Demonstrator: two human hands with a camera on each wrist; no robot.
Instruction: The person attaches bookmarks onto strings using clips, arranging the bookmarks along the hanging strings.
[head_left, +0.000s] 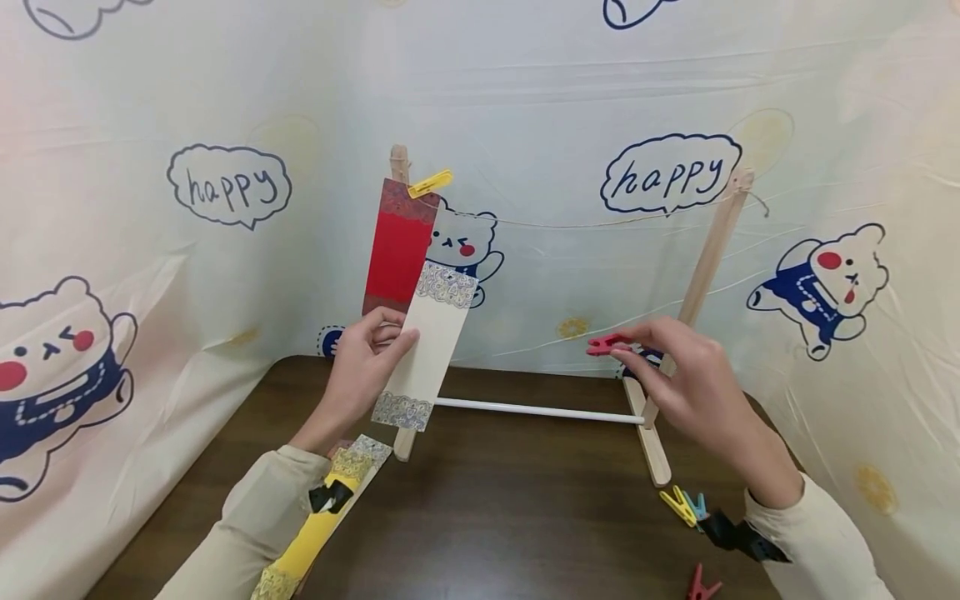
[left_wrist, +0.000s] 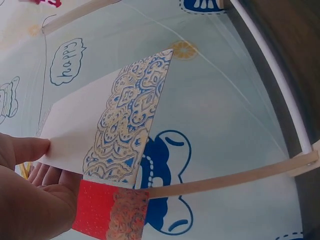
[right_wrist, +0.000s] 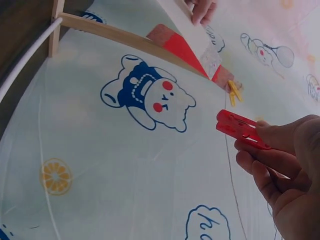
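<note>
The worktop (head_left: 487, 517) carries a wooden stand (head_left: 708, 258), whose left post rises behind the red card (head_left: 401, 254) and whose right post stands well to the red card's right. A string (head_left: 577, 226) joins the posts, sagging a little to the right of the red card.

The white card (head_left: 431, 342) is in the air, tilted, in front of the red card and to its lower right, its upper patterned end below the string. A yellow card (head_left: 315, 529) lies nearer the person than the red card.

The hands are well apart: the left hand (head_left: 367, 354), just below the red card, pinches the white card with the thumb in front; the right hand (head_left: 690, 375), well to its right, pinches a red peg (head_left: 603, 344) whose nose points toward the red card.

A yellow peg (head_left: 431, 184) grips the red card's top.

The step seems to be pegging the white card; best to straighten it, raise its top edge to the string beside the red card, then clamp both centrally.
</note>
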